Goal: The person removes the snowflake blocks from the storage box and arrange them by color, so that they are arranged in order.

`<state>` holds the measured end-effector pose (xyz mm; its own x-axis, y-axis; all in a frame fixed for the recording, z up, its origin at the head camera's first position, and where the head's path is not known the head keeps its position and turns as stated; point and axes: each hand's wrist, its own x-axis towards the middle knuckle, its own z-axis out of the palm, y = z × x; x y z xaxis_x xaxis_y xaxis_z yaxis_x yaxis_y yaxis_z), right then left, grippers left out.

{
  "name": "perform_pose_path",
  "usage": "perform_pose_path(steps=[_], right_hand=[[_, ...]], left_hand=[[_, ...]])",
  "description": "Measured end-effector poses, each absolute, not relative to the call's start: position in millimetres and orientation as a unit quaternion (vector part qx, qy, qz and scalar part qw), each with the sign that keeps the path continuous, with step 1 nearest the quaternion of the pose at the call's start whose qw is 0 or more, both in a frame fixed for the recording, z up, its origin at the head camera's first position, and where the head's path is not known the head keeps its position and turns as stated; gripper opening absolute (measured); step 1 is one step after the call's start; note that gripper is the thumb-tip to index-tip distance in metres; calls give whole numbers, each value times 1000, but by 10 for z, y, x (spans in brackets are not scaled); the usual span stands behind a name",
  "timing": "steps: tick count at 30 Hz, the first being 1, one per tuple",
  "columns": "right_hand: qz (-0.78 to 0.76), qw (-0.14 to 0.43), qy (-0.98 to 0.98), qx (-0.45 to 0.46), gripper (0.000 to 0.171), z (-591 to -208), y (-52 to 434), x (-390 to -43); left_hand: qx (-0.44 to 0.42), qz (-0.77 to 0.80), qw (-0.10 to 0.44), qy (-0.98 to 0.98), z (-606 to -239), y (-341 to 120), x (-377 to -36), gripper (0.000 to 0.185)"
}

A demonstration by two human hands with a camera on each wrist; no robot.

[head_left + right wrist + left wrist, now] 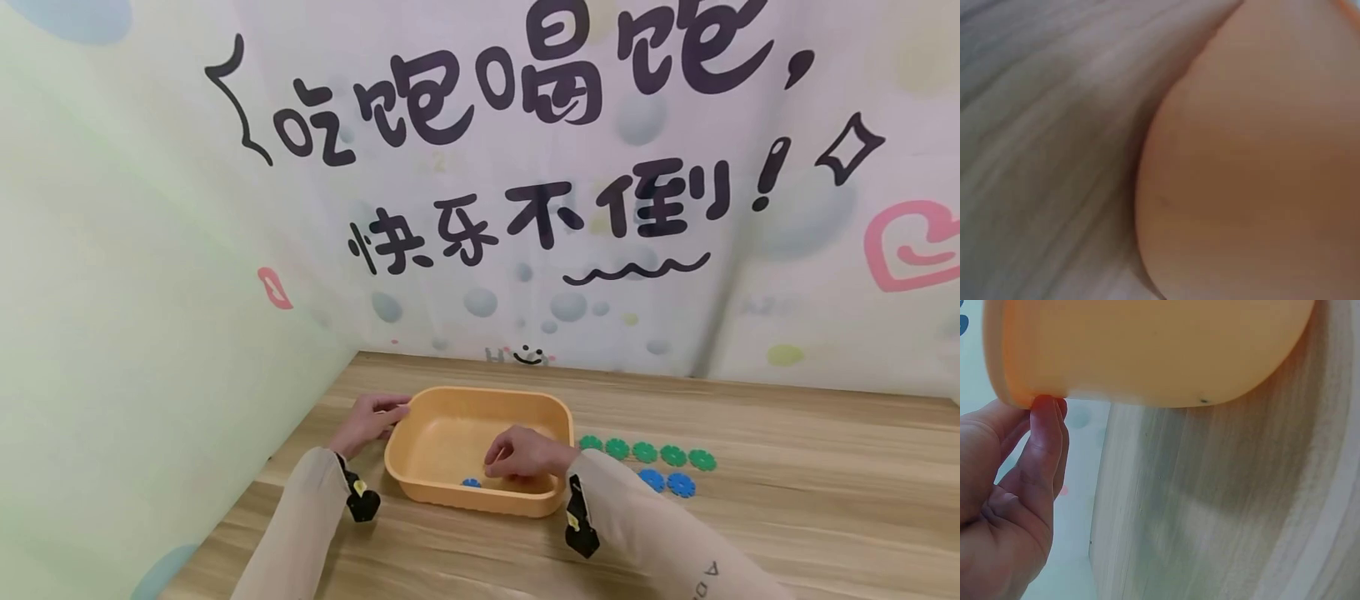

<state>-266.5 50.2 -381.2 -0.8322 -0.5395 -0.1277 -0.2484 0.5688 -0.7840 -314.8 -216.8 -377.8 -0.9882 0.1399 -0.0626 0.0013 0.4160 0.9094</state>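
An orange plastic basin (480,500) stands on the table. My left hand (375,417) pinches its rim at the left end; in the left wrist view, the fingers (1044,437) touch the basin's outer wall. Over the right side, my right hand (528,452) reaches inside with loosely bent fingers, and nothing shows between them. Just left of its fingertips, a blue notched disc (471,482) lies in the basin, partly hidden by the near rim. The right wrist view has only the basin's outer wall (1247,156) and table, blurred, without the hand.
To the basin's right, several green notched discs (645,452) form a row. Blue notched discs (681,485) lie in front of them, partly covered by the right sleeve (645,525). A printed cloth (465,333) hangs behind the wooden table (825,483).
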Motion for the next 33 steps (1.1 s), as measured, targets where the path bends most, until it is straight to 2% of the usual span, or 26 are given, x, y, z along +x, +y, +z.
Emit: perform_pose_path(steps=[9, 16, 33], right_hand=[[-378, 187, 861, -284, 10, -3849, 412, -2642], [-374, 200, 849, -316, 18, -3878, 267, -2643], [-397, 130, 851, -320, 7, -3909, 237, -2687]], left_hand=[[30, 533, 67, 843, -3766, -2169, -3160, 37], [32, 537, 71, 840, -3776, -2173, -3165, 36], [35, 538, 67, 840, -3787, -2174, -3162, 35]])
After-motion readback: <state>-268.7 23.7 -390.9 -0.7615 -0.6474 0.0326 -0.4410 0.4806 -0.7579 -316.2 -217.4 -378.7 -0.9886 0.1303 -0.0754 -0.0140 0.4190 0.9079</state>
